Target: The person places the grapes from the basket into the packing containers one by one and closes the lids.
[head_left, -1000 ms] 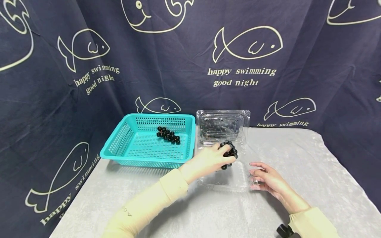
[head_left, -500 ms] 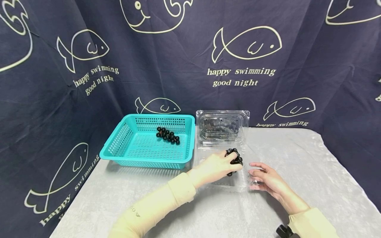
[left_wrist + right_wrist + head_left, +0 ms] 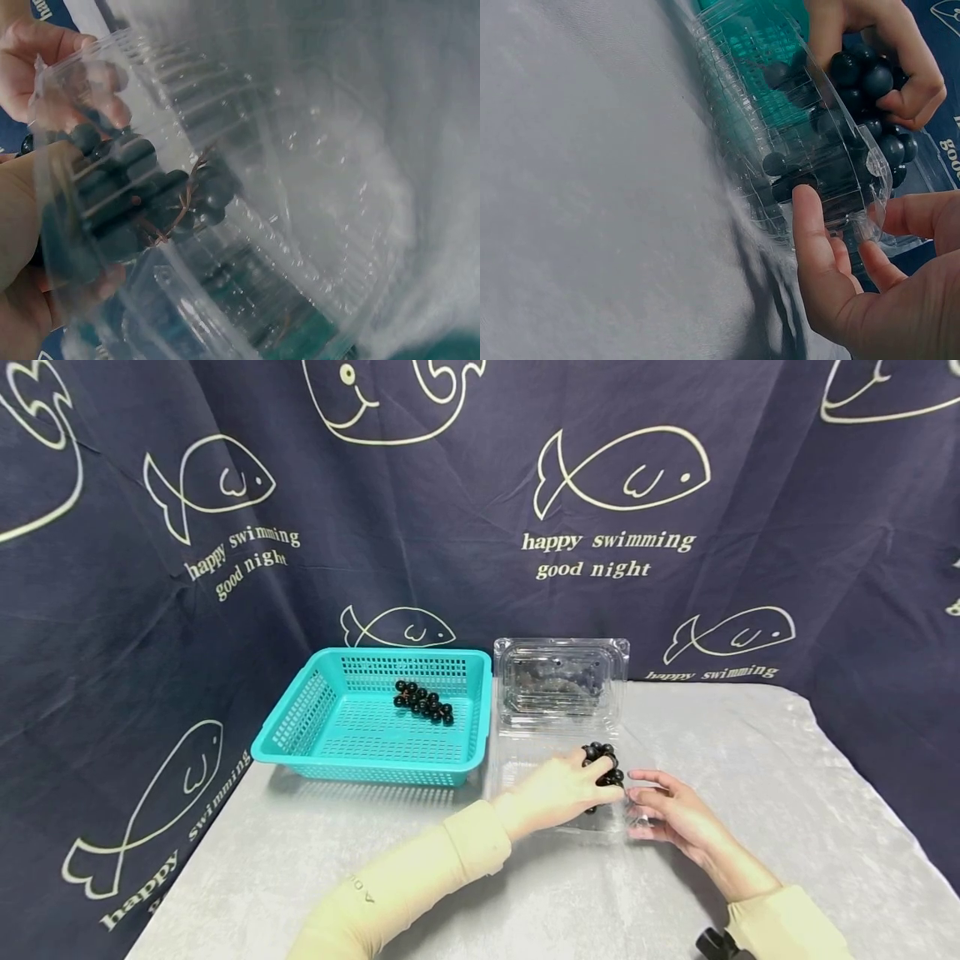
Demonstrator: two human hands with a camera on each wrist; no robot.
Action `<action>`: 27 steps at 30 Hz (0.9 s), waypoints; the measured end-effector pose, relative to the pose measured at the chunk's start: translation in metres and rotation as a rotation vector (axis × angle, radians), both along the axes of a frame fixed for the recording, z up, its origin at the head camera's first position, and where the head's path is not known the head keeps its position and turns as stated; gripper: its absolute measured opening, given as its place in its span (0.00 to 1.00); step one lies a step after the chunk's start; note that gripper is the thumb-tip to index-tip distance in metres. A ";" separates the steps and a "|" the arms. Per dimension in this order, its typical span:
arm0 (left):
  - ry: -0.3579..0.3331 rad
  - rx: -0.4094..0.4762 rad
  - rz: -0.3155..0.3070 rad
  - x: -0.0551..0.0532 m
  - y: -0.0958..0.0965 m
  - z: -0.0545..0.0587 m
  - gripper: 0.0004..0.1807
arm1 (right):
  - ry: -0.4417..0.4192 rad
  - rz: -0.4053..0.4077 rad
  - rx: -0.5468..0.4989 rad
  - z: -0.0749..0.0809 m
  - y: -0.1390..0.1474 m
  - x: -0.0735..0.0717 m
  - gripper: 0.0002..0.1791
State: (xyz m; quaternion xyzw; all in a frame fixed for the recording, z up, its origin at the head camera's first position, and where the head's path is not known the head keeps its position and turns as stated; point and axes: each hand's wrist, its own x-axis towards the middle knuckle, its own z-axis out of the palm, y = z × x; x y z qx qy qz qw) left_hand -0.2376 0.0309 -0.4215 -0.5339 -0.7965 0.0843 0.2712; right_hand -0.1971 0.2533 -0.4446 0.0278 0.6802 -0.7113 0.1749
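A bunch of dark grapes (image 3: 603, 768) is gripped from above by my left hand (image 3: 558, 789), its fingers curled over the berries. That hand is low over the near half of an open clear plastic clamshell box (image 3: 517, 760). In the left wrist view the brown stem (image 3: 184, 206) shows through the plastic. My right hand (image 3: 686, 814) is at the box's right side. In the right wrist view its thumb and fingers (image 3: 810, 225) are spread and rest against the clear wall. Another grape bunch (image 3: 423, 702) lies in the turquoise basket (image 3: 367, 768).
The basket stands left of the box on a grey cloth-covered table (image 3: 750, 760). The box's lid (image 3: 562, 681) stands raised at the back. Behind hangs a dark blue curtain (image 3: 450, 527) with fish drawings. A black strap piece (image 3: 716, 942) is at the right sleeve.
My left hand has moved right and toward me with the grapes, lower over the box and closer to my right hand. The right hand has stayed in place.
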 end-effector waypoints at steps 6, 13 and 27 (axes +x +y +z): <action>-0.003 -0.011 -0.005 0.000 0.003 -0.005 0.09 | -0.001 -0.001 0.002 -0.001 0.000 -0.001 0.29; -0.036 -0.080 -0.010 -0.003 0.002 -0.016 0.14 | 0.004 0.001 0.003 0.000 0.000 -0.001 0.31; -0.067 -0.081 -0.074 -0.008 0.000 -0.024 0.15 | -0.003 -0.003 0.004 0.000 -0.001 -0.001 0.31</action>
